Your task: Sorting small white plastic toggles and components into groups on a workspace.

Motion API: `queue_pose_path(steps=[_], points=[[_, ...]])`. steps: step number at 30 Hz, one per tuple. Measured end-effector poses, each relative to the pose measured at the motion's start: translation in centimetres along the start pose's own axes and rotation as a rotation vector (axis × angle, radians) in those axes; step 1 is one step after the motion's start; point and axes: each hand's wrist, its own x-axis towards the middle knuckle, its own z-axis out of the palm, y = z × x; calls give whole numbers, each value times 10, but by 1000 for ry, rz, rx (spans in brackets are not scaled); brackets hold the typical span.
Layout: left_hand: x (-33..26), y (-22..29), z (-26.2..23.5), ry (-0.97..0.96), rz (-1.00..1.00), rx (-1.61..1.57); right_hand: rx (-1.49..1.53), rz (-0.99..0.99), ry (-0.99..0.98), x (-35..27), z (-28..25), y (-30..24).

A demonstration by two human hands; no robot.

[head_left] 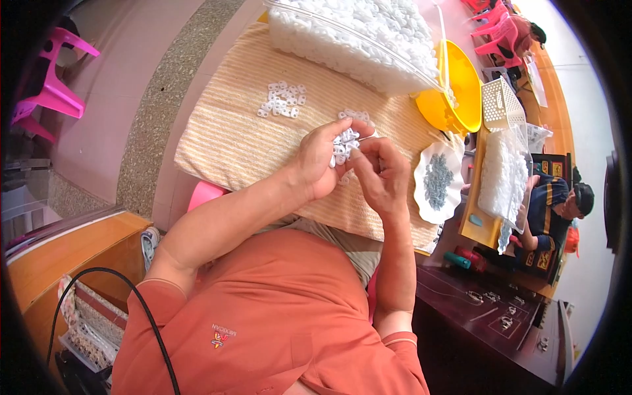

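Note:
My left hand (315, 161) is cupped, palm up, around a handful of small white plastic pieces with holes (343, 146). Close against it on the right, my right hand (384, 176) has its thumb and fingers drawn together at the edge of the handful; whatever is between those fingertips is hidden. Beneath both hands lies a striped beige cloth (243, 141) covering the table. A loose pile of the same white pieces (283, 100) rests on the cloth to the left, and a smaller pile (354, 114) shows just beyond my hands.
A clear bin heaped with white pieces (355, 43) stands at the far side, beside a yellow basin (473, 85). To the right is a white scalloped dish (423, 205) with small grey-blue parts. Another person (556, 214) sits farther right, near a second clear bin (505, 172).

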Motion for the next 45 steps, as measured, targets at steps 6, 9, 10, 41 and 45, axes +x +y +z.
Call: queue_pose_path(steps=[6,9,10,41,45], points=[[1,1,2,35,43,-70,1173,199,99,3,-13,18],[1,1,2,48,42,-105,1389,196,44,3,-19,25],[1,1,2,48,46,-105,1389,196,46,3,-21,27],[2,-1,0,52,24,14,-270,-188,125,19,9,9],[0,0,-1,79,43,10,-220,-221,162,19,11,11]])
